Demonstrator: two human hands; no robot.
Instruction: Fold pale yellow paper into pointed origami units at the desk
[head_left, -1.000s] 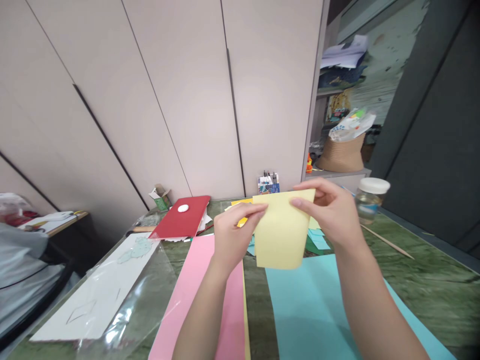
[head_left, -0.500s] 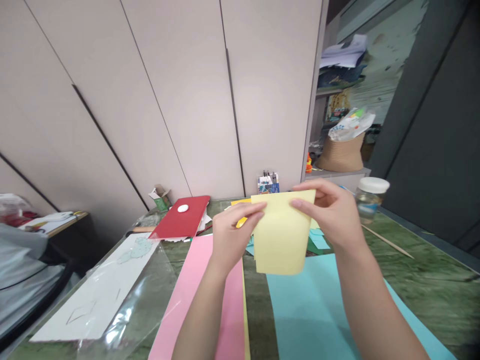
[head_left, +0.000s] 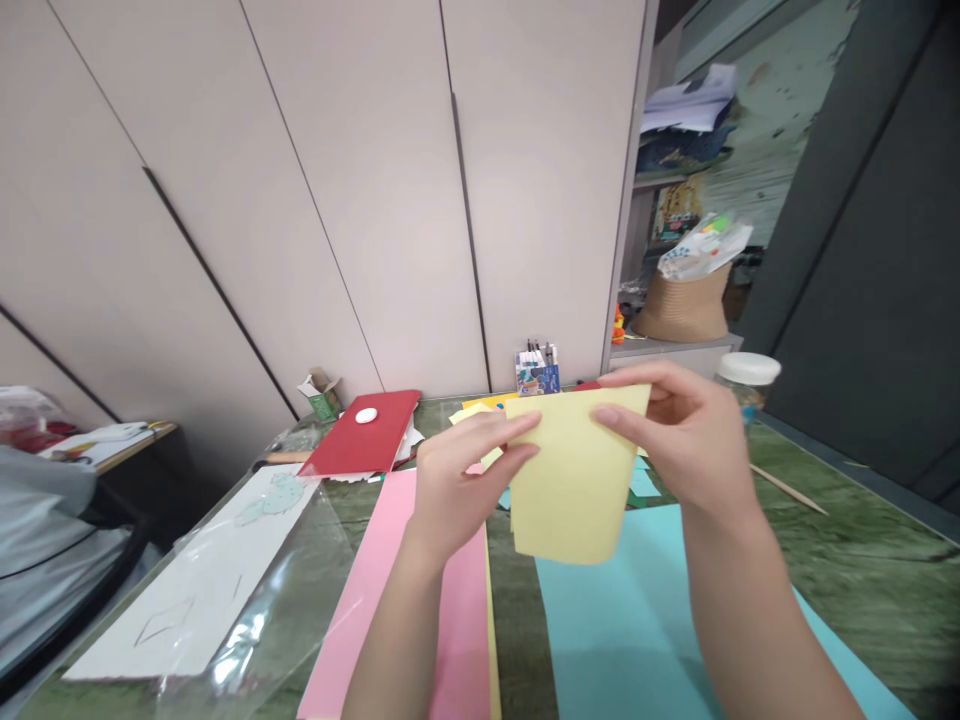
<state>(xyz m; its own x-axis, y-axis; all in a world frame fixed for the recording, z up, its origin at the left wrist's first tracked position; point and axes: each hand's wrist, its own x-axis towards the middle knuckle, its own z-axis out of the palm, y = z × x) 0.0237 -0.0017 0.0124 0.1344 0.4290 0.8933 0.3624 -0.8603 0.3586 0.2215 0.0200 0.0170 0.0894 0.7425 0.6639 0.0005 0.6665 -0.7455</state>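
cabinet doors rise behind the far edge of your green table. on it, turquoise paper lies right of pink paper, a bare green strip open between their edges. above that strip and the turquoise sheet's far edge, you hold the yellow paper up, your left hand pinching its left edge, your right hand its upper right corner.
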